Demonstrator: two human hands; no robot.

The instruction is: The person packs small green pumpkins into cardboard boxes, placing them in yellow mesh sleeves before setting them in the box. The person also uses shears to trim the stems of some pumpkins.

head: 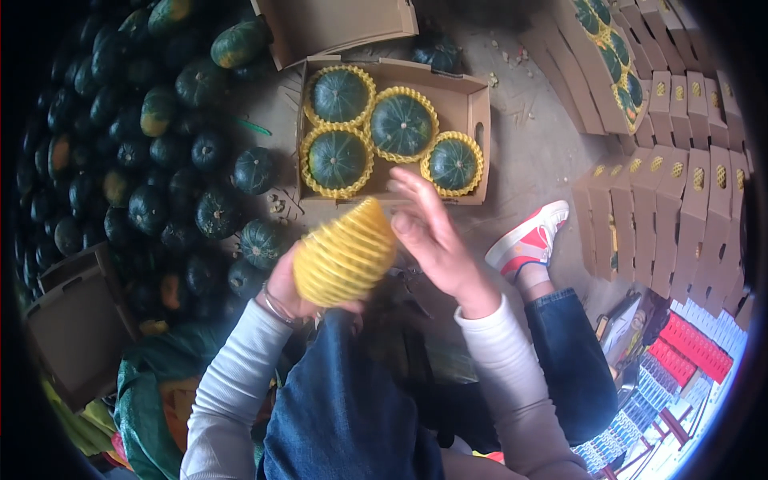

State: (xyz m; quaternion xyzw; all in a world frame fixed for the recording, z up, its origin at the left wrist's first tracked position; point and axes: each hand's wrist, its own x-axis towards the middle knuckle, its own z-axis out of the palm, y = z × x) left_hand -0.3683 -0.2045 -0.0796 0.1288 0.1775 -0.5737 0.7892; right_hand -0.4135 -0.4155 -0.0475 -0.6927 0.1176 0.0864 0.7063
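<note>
My left hand holds a yellow foam net sleeve from its left side and below. The sleeve is rounded, tapers towards its upper right, and hides whatever is inside. Just right of its tip is my right hand, fingers apart and slightly blurred; whether it touches the sleeve is unclear. Beyond both hands lies an open cardboard box holding several dark green squashes, each ringed by yellow foam net. One squash sits at the box's right end, near my right fingers, and another at its near left corner.
A large heap of loose green squashes covers the left side. An empty cardboard box lies at lower left, beside a green woven sack. Stacked cardboard boxes rise at right. A sneaker rests on the floor.
</note>
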